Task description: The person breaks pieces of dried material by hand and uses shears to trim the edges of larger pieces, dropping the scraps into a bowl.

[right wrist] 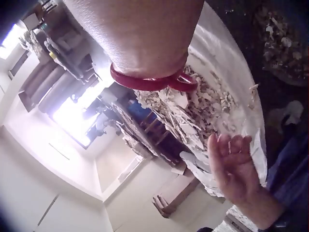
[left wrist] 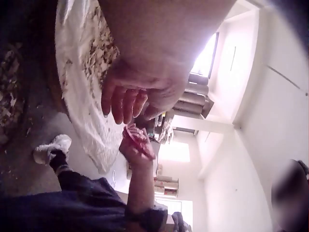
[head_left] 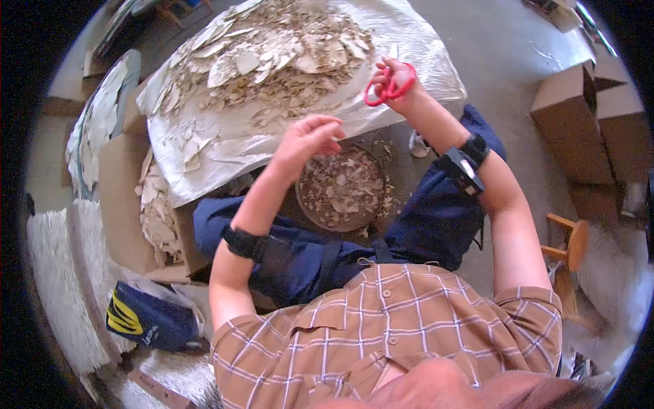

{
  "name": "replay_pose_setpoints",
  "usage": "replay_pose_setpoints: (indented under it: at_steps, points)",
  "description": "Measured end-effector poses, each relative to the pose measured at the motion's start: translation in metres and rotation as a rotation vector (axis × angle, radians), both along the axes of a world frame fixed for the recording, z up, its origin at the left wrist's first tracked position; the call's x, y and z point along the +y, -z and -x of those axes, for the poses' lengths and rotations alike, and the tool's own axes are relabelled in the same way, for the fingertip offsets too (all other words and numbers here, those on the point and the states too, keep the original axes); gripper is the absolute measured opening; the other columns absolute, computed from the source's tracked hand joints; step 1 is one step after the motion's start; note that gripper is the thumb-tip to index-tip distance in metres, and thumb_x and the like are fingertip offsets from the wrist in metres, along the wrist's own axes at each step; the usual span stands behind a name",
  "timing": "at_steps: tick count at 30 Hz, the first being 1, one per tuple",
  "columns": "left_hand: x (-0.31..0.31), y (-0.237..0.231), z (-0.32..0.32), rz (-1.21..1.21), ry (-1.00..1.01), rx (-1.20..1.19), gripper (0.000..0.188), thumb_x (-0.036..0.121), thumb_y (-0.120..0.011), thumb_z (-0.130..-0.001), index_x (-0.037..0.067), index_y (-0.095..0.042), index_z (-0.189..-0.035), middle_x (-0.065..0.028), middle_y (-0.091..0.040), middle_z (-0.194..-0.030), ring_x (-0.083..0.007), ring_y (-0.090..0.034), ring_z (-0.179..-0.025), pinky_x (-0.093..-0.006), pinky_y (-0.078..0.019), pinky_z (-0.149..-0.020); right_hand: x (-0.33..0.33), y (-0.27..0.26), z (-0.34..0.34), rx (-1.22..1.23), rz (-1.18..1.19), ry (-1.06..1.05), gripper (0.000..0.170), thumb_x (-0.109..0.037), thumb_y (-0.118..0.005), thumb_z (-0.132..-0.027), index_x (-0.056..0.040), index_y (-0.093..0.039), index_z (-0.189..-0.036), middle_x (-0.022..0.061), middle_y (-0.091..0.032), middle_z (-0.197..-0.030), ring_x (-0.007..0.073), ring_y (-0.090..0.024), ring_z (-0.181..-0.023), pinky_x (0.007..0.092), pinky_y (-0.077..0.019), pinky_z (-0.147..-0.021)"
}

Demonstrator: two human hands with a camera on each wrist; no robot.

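Above the near edge of one white-covered table, one pair of red scissors sits in the right hand, fingers curled round the handles. The left hand, fingers loosely bent, partly blocks one round tray of flakes. One flake heap covers the table; one blue bag lies left, one wooden stool right.

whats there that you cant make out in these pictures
- Blades of the red-handled scissors: right wrist view, hidden behind the right hand.
- Part of the round pan's rim: head view, covered by the left hand.
- Exact lettering on the dark blue bag: head view, too small and blurred.
- What the dark shape is: left wrist view, blurred and cut off by the right edge.
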State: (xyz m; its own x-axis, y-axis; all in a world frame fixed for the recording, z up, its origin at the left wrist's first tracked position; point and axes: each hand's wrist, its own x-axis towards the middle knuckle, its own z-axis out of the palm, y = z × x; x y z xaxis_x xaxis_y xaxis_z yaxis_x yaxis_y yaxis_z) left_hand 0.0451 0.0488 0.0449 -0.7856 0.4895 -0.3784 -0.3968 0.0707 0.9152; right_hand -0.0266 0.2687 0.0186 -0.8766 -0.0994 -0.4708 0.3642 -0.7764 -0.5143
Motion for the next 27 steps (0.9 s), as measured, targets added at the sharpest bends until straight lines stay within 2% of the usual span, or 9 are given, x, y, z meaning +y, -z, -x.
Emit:
replay_pose_setpoints:
  at_steps: [4, 8, 12, 14, 17, 20, 21, 24, 27]
  points:
    - [-0.044, 0.012, 0.052, -0.131, -0.18, -0.023, 0.028, 0.023, -0.053, -0.085, 0.003, -0.054, -0.104, -0.0057, -0.059, -0.087, -0.014, -0.057, -0.071, -0.0282, -0.0493, -0.066, 0.0, 0.008, 0.001, -0.027, -0.107, -0.053, 0.012, -0.015, -0.048, -0.086, -0.0033, -0.046, -0.087, -0.0047, -0.039, -0.06, 0.0047, -0.037, -0.046, 0.0167, -0.0343, -0.039]
    - [-0.072, 0.021, 0.086, -0.354, -0.528, -0.156, 0.019, 0.018, -0.054, -0.083, 0.005, -0.057, -0.095, -0.0065, -0.06, -0.085, -0.0152, -0.057, -0.07, -0.0346, -0.0491, -0.069, 0.013, 0.034, 0.023, -0.065, 0.094, -0.135, 0.016, -0.017, -0.046, -0.089, -0.001, -0.045, -0.091, -0.0024, -0.04, -0.062, 0.0051, -0.036, -0.047, 0.0169, -0.0357, -0.04]
    - [-0.078, 0.032, 0.108, -0.485, -0.649, -0.141, 0.013, 0.014, -0.053, -0.083, 0.004, -0.056, -0.089, -0.006, -0.06, -0.076, -0.0166, -0.058, -0.063, -0.0354, -0.0507, -0.061, -0.001, 0.015, 0.028, -0.019, 0.109, -0.156, 0.016, -0.014, -0.045, -0.089, -0.0001, -0.043, -0.095, -0.0024, -0.04, -0.063, 0.005, -0.036, -0.049, 0.0174, -0.0334, -0.043]
    - [-0.069, 0.021, 0.114, -0.476, -0.635, -0.101, 0.012, 0.013, -0.053, -0.082, 0.003, -0.056, -0.089, -0.0065, -0.06, -0.075, -0.0163, -0.058, -0.062, -0.0354, -0.0509, -0.061, -0.001, 0.01, 0.03, 0.094, 0.261, -0.238, 0.017, -0.013, -0.045, -0.088, 0.0007, -0.043, -0.098, -0.0026, -0.038, -0.063, 0.005, -0.034, -0.05, 0.0179, -0.0306, -0.043]
    - [-0.063, 0.017, 0.127, -0.449, -0.581, 0.009, 0.014, 0.011, -0.055, -0.081, 0.001, -0.056, -0.09, -0.0084, -0.06, -0.076, -0.0154, -0.058, -0.06, -0.0345, -0.0515, -0.06, -0.005, -0.005, 0.03, 0.055, 0.183, -0.169, 0.018, -0.013, -0.043, -0.089, 0.0014, -0.043, -0.1, -0.002, -0.037, -0.064, 0.0051, -0.034, -0.05, 0.018, -0.0302, -0.044]
    - [-0.062, 0.024, 0.133, 0.043, -0.584, 0.311, 0.015, 0.012, -0.06, -0.076, 0.001, -0.06, -0.087, -0.0071, -0.062, -0.075, -0.0147, -0.059, -0.06, -0.0297, -0.0507, -0.056, -0.005, -0.014, 0.025, 0.012, 0.169, -0.132, 0.02, -0.014, -0.043, -0.089, 0.0007, -0.043, -0.102, -0.0007, -0.041, -0.066, 0.0059, -0.037, -0.052, 0.0184, -0.0334, -0.045]
    - [-0.062, 0.034, 0.134, 0.041, -0.578, 0.321, 0.015, 0.012, -0.06, -0.076, 0.001, -0.06, -0.087, -0.0071, -0.062, -0.075, -0.0147, -0.059, -0.06, -0.0297, -0.0507, -0.056, -0.002, -0.016, 0.022, 0.023, 0.17, -0.126, 0.02, -0.014, -0.043, -0.089, 0.0007, -0.043, -0.102, -0.0007, -0.041, -0.066, 0.0059, -0.037, -0.052, 0.0184, -0.0334, -0.045]
    - [-0.055, 0.051, 0.13, 0.74, -0.182, 0.92, 0.013, 0.02, -0.063, -0.07, 0.01, -0.064, -0.079, -0.0047, -0.062, -0.076, -0.0168, -0.06, -0.066, -0.03, -0.0479, -0.06, 0.005, -0.019, 0.015, 0.045, 0.227, -0.177, 0.022, -0.016, -0.044, -0.089, -0.0009, -0.043, -0.105, 0.0002, -0.043, -0.069, 0.0064, -0.038, -0.053, 0.0193, -0.0361, -0.047]
    - [-0.033, 0.06, 0.119, 1.062, -0.001, 0.885, 0.017, 0.025, -0.063, -0.069, 0.011, -0.062, -0.078, -0.0056, -0.06, -0.077, -0.0216, -0.059, -0.072, -0.0339, -0.0477, -0.063, 0.013, -0.024, 0.005, 0.058, 0.168, -0.183, 0.023, -0.017, -0.043, -0.089, -0.001, -0.043, -0.105, 0.0001, -0.043, -0.069, 0.0062, -0.039, -0.053, 0.0196, -0.0363, -0.047]
